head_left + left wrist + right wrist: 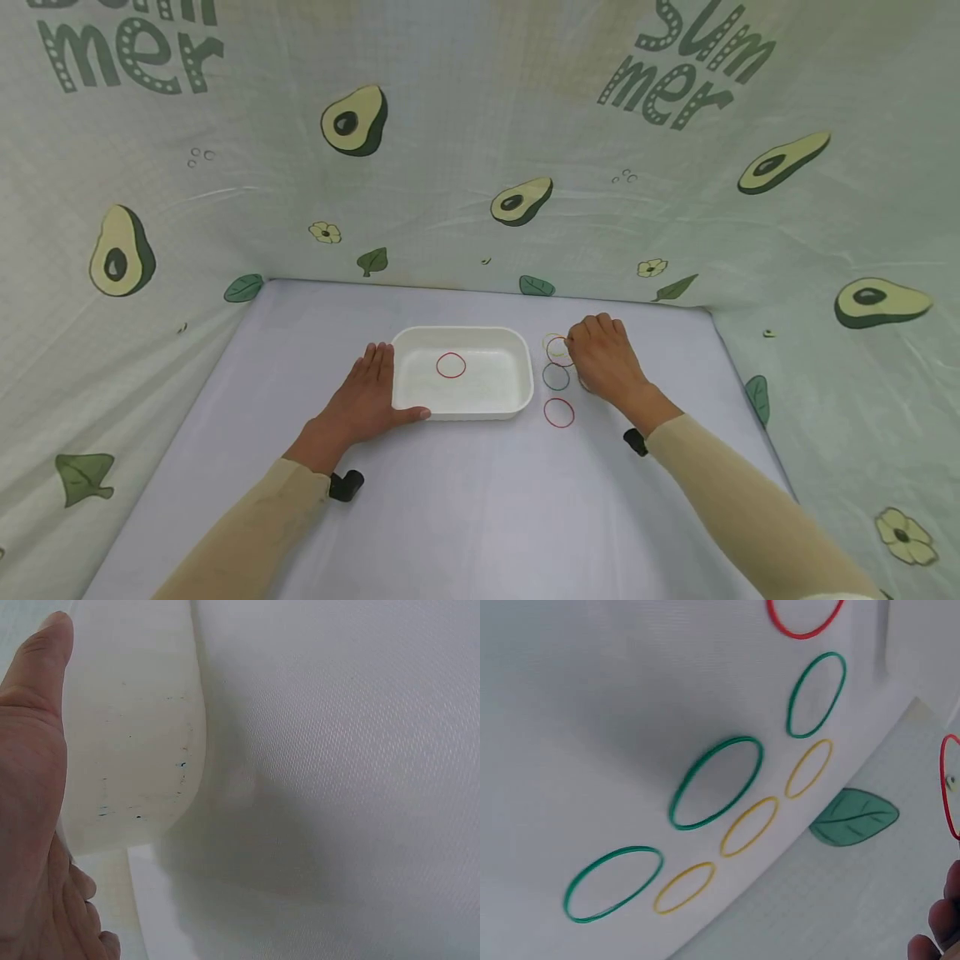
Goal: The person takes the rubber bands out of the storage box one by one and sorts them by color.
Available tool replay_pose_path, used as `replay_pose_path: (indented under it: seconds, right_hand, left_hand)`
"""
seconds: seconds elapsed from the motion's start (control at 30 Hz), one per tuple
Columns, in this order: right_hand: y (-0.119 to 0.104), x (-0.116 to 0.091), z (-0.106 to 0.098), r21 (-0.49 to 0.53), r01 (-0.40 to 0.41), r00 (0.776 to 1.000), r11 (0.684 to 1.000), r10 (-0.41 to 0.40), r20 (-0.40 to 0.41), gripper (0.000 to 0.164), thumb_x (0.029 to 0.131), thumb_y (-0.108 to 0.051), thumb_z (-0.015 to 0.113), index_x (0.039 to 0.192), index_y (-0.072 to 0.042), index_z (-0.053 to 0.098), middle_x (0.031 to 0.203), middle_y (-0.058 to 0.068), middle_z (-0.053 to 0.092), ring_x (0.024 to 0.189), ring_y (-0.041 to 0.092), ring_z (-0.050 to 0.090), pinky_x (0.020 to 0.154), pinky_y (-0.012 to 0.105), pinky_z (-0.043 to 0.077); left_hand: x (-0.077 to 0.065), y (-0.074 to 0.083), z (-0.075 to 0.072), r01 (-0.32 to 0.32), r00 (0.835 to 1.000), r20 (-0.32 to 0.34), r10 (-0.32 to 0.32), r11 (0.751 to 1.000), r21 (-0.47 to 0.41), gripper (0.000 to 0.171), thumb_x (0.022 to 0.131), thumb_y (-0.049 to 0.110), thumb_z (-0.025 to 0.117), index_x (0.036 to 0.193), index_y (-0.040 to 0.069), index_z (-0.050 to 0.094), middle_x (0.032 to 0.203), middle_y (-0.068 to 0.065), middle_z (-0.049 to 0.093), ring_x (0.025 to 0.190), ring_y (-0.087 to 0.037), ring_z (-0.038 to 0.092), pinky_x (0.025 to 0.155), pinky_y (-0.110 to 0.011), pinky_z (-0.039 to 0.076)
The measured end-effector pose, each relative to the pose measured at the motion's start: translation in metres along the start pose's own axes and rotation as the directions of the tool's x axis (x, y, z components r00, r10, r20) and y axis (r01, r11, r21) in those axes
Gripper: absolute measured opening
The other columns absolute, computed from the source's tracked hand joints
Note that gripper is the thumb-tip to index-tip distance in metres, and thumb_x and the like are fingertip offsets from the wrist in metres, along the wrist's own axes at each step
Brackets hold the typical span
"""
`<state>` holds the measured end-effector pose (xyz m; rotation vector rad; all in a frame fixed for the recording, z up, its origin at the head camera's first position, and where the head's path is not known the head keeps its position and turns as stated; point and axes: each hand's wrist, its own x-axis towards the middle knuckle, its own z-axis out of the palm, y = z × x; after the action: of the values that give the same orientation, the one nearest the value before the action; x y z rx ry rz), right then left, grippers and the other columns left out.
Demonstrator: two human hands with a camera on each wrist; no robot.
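Observation:
A white rectangular tray [487,396] has a red rubber band [451,378] lying inside. At its left end my left hand [367,396] presses against the wall, fingers straight, the thumb along the front side; the left wrist view shows the tray's outer wall beside the thumb [37,671]. My right hand [606,354] is just right of the tray, pinching another red rubber band [943,787] above the table. Below it lie three green rubber bands [790,712], three smaller yellow ones [724,840] and a red one [802,637].
White cloth covers the table [480,500]. A pale cloth printed with avocados [355,121] and leaves [537,286] rises behind the table and at both sides. Each wrist carries a small black camera [347,486].

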<state>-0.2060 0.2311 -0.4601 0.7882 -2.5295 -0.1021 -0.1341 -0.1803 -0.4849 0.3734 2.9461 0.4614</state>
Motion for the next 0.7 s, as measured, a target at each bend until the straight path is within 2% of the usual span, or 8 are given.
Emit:
replay_pose_path:
  seconds: [0.37, 0.7]
  right_hand:
    - [0.019, -0.062, 0.002, 0.085, -0.074, 0.997, 0.994, 0.074, 0.000, 0.013, 0.100, -0.010, 0.068, 0.093, 0.000, 0.064, 0.085, 0.015, 0.059, 0.084, 0.038, 0.051, 0.069, 0.043, 0.039]
    - [0.018, -0.101, 0.008, 0.121, -0.072, 0.995, 0.990, 0.063, 0.077, 0.009, 0.096, -0.007, 0.069, 0.091, -0.002, 0.063, 0.082, 0.010, 0.056, 0.083, 0.035, 0.051, 0.071, 0.042, 0.039]
  left_hand:
    - [0.002, 0.001, 0.002, -0.002, 1.000, -0.003, 0.002, 1.000, 0.007, 0.129, 0.090, 0.073, 0.068, 0.162, -0.016, 0.009, 0.171, -0.035, 0.012, 0.161, -0.051, 0.008, 0.131, -0.060, 0.017]
    - [0.003, 0.002, 0.001, 0.002, 1.000, 0.009, -0.002, 1.000, 0.006, 0.128, 0.091, 0.072, 0.069, 0.162, -0.016, 0.007, 0.172, -0.035, 0.010, 0.161, -0.050, 0.006, 0.131, -0.060, 0.015]
